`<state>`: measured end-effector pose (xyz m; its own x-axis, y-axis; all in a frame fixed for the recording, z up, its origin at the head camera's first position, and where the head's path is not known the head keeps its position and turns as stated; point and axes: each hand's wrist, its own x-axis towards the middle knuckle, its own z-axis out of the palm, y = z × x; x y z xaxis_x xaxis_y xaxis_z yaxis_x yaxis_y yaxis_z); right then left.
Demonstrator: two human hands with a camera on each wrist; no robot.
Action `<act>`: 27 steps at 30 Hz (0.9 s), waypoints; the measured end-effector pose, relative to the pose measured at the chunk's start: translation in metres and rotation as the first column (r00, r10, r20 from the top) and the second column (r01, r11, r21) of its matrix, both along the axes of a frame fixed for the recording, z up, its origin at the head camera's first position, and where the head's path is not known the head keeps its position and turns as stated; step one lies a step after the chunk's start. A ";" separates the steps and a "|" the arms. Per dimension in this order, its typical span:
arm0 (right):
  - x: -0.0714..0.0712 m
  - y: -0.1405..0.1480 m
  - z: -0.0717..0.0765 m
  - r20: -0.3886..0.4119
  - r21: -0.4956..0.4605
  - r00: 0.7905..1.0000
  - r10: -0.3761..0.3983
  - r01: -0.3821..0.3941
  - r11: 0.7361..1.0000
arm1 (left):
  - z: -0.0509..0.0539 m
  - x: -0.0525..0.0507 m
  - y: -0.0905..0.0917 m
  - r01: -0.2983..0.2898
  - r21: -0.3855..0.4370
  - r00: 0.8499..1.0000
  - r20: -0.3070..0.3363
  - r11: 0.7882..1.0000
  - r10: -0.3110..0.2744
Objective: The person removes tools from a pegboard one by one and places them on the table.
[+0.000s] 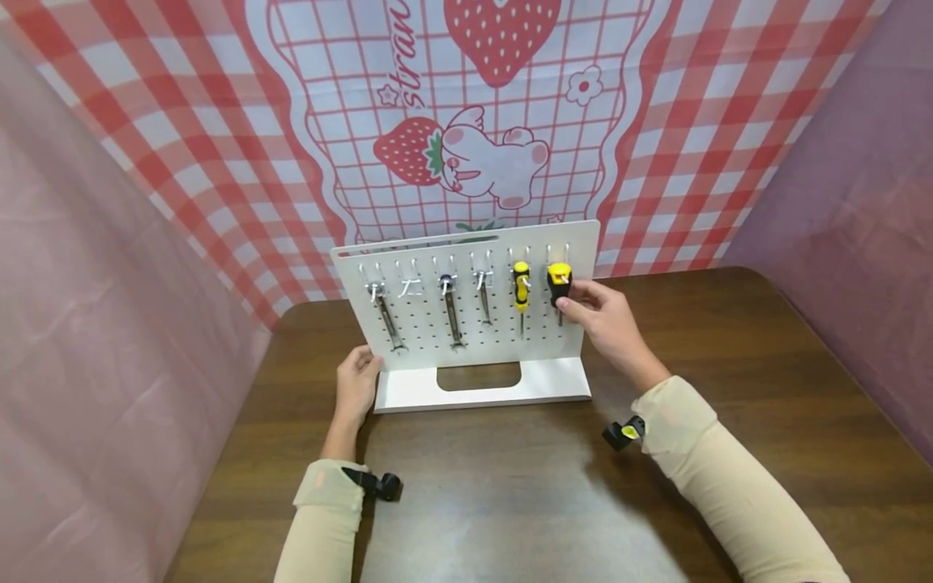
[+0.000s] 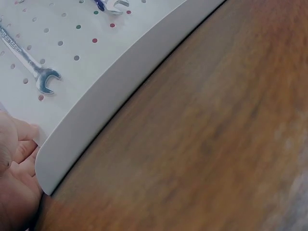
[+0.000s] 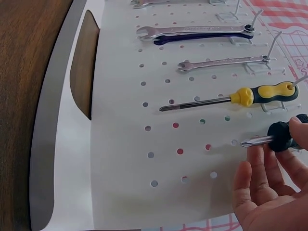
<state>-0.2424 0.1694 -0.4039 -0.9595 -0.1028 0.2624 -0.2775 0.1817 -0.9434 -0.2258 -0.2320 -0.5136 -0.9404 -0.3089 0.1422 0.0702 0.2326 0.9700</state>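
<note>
A white pegboard stand (image 1: 481, 348) stands upright on the table. At its far right hook is a stubby screwdriver (image 1: 559, 279) with a yellow and black handle, tip pointing down. My right hand (image 1: 608, 324) pinches its handle between thumb and fingers; the right wrist view shows the short cross-shaped tip (image 3: 257, 141) beyond the fingers. Down at the board's lower left edge, my left hand (image 1: 356, 385) grips the side, some fingers hidden behind it. Left of the stubby screwdriver hangs a longer yellow and black screwdriver (image 1: 521, 285).
Combination wrenches hang further left: one at the left end (image 1: 389, 320), one in the middle (image 1: 452, 312) and a smaller one (image 1: 485, 300). A white wire hook (image 1: 410, 287) sticks out between the first two. Behind the brown table (image 1: 496, 486) hangs a checked strawberry cloth (image 1: 678, 162).
</note>
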 end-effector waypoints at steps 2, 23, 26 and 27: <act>0.000 -0.001 0.000 -0.004 0.007 1.000 -0.001 0.001 1.000 | 0.000 0.000 0.000 -0.002 -0.007 1.000 0.007 1.000 0.003; 0.024 0.001 0.012 -0.047 0.144 0.999 -0.001 0.008 0.990 | 0.001 0.001 0.001 -0.015 -0.030 1.000 0.016 0.999 0.015; 0.030 0.002 0.014 -0.066 0.164 0.998 -0.004 0.014 0.986 | 0.002 0.001 0.001 -0.016 -0.023 1.000 0.023 1.000 0.017; 0.031 0.003 0.015 -0.071 0.170 0.997 -0.005 0.017 0.985 | 0.002 0.001 0.001 -0.016 -0.022 1.000 0.024 1.000 0.017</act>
<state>-0.2111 0.1725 -0.3893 -0.9406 -0.1414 0.3088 -0.3391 0.3415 -0.8766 -0.2249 -0.2311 -0.5119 -0.9384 -0.3217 0.1259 0.0423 0.2548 0.9661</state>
